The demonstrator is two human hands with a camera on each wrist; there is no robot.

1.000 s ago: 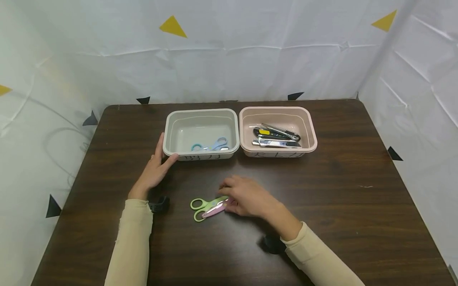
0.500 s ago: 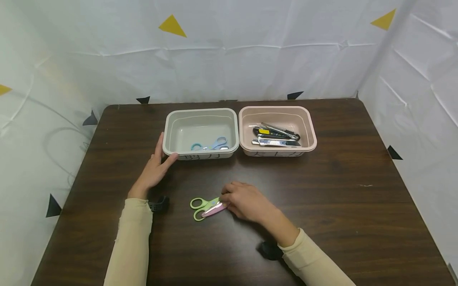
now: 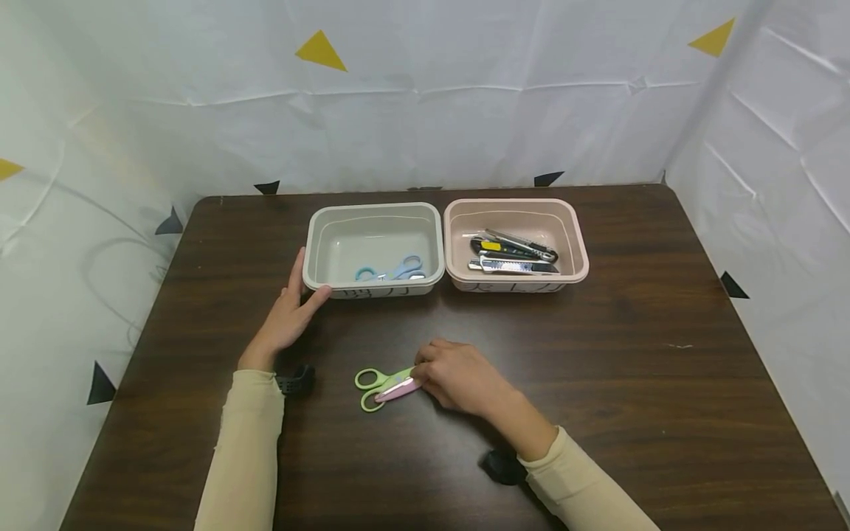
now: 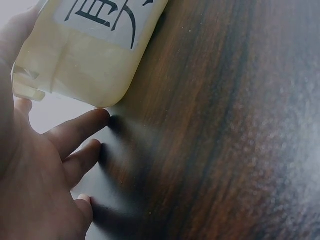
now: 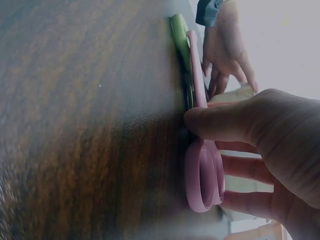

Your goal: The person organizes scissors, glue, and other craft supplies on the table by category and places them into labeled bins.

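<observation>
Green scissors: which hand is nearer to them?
Right. The right hand is at the blade end of the green scissors, pinching the pink scissors. The left hand is farther off, at the left end of the grey bin.

The tabletop (image 3: 664, 332) is dark brown with wood grain and rounded far corners. Toward its far edge stand 2 bins side by side, a grey-green bin (image 3: 374, 223) and a pink bin (image 3: 511, 215); nearer lies 1 pair of green scissors (image 3: 386, 380).
</observation>
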